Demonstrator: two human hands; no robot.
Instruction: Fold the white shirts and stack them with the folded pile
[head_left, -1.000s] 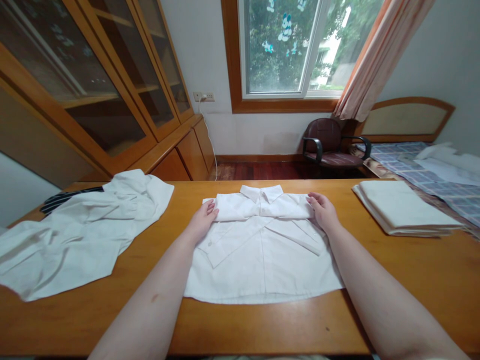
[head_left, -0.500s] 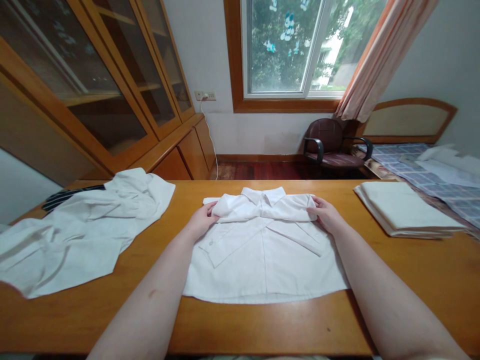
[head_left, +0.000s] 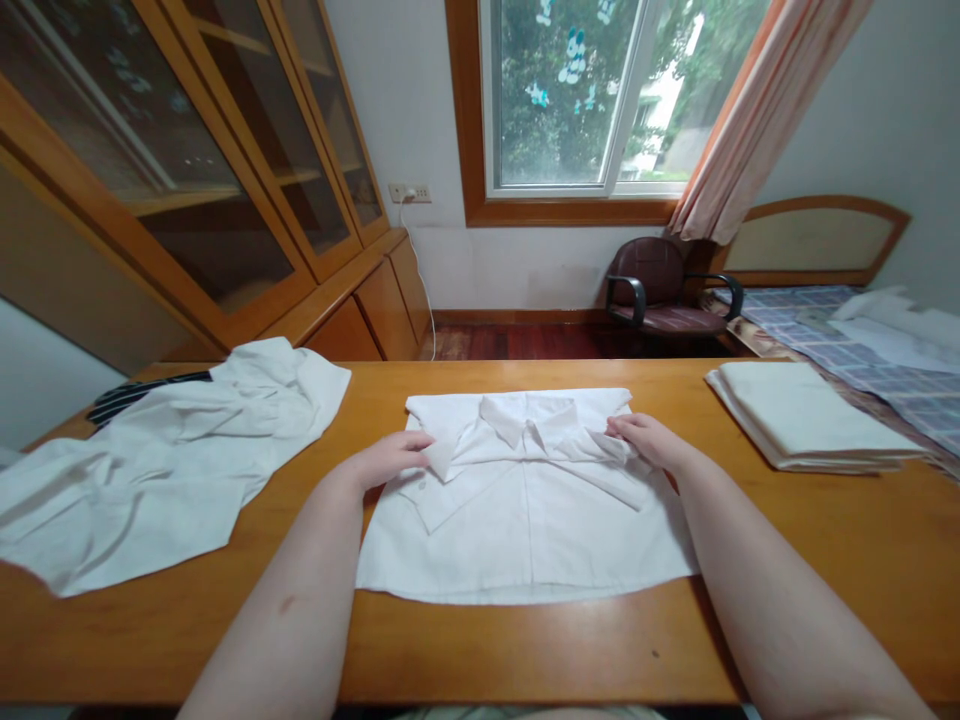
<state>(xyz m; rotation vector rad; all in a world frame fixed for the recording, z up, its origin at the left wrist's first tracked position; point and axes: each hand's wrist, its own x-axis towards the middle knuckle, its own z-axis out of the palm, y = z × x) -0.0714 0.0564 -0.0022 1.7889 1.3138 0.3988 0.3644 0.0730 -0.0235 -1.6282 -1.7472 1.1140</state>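
- On the table [head_left: 555, 660], right before the person, lies the white shirt [head_left: 529, 540], hem toward the person, collar [head_left: 517, 420] in its far half.
- At the shirt's left side, the left hand [head_left: 386, 460] pinches a turned-over flap between thumb and fingers.
- At the shirt's right side, the right hand [head_left: 651, 440] pinches the cloth near the shoulder; how many layers it grips is hard to make out.
- Across the shirt's front, sleeves lie folded inward at a slant, a buttoned cuff [head_left: 420, 487] showing below the left hand.
- Left of the shirt, well apart, a crumpled white cloth [head_left: 172, 450] sprawls, partly covering a dark striped one [head_left: 124, 398].
- Right of the shirt, well apart, sits a flat folded stack [head_left: 810, 405] of pale cloth.
- Beyond the shirt, past the table, stand a chair [head_left: 649, 285] and, farther right, a bed [head_left: 810, 310]; a window [head_left: 562, 120] is behind.
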